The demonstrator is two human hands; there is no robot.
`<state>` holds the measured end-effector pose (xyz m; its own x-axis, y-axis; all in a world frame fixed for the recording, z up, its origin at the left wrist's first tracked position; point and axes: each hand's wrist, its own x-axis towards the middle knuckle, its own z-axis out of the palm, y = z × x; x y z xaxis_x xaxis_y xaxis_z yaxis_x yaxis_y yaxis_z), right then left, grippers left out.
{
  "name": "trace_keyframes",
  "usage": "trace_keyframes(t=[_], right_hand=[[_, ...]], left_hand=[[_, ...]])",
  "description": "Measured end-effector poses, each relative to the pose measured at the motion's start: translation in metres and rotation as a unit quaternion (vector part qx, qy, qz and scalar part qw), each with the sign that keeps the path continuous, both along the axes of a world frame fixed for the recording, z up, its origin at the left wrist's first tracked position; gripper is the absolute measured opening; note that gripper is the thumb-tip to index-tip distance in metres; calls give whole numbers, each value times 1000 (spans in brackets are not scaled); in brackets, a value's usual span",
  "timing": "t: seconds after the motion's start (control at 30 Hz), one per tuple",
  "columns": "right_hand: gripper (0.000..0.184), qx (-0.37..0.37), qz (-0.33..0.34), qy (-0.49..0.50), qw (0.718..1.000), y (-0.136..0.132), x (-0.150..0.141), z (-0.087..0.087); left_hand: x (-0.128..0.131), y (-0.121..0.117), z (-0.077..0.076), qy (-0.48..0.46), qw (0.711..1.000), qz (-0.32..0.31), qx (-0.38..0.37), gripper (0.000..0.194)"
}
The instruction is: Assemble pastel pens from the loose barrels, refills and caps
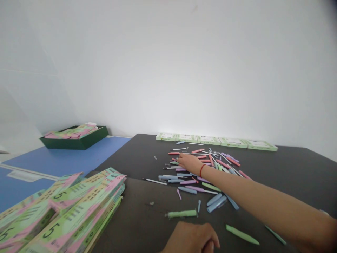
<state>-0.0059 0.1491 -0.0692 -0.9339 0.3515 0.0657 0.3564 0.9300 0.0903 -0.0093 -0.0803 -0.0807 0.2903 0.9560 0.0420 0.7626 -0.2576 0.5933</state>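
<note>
My right hand (190, 163), with a red string at the wrist, reaches from the right into a spread of loose pen parts. Its fingers are bent down and together at the left side of the spread; whatever they grip is hidden. Close by lie a white refill (173, 168) and a coral pen barrel (174, 153). At the bottom edge my left hand (193, 237) is curled closed, and I cannot make out what is in it. Just beyond it lies a green pen barrel (182, 213) with clear ends. Another green barrel (242, 234) is to its right.
A row of flat green-and-white boxes (207, 140) lines the back of the black table (123, 211). Printed packs (86, 211) are stacked at the left front. Behind them, a dark green tray (92, 140) of similar packs stands on a blue surface (105, 151).
</note>
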Motion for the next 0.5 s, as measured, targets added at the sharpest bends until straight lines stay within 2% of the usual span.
trace_keyframes(t=[0.13, 0.27, 0.33, 0.4, 0.5], right_hand=[[24, -23, -5, 44, 999, -2, 3, 10], [22, -49, 0, 104, 993, -20, 28, 40], [22, -67, 7, 119, 991, -41, 54, 54], [19, -86, 9, 124, 988, -69, 88, 61], [16, -126, -13, 122, 984, -116, 141, 54]], left_hand=[[0, 0, -2, -15, 1000, 0, 6, 23], [-2, 1, -15, -31, 997, 8, 72, 24], [-2, -1, -16, -43, 993, 6, 111, 24], [-2, -6, -12, -48, 990, -2, 136, 25], [-1, -14, 2, -31, 986, -14, 165, 21]])
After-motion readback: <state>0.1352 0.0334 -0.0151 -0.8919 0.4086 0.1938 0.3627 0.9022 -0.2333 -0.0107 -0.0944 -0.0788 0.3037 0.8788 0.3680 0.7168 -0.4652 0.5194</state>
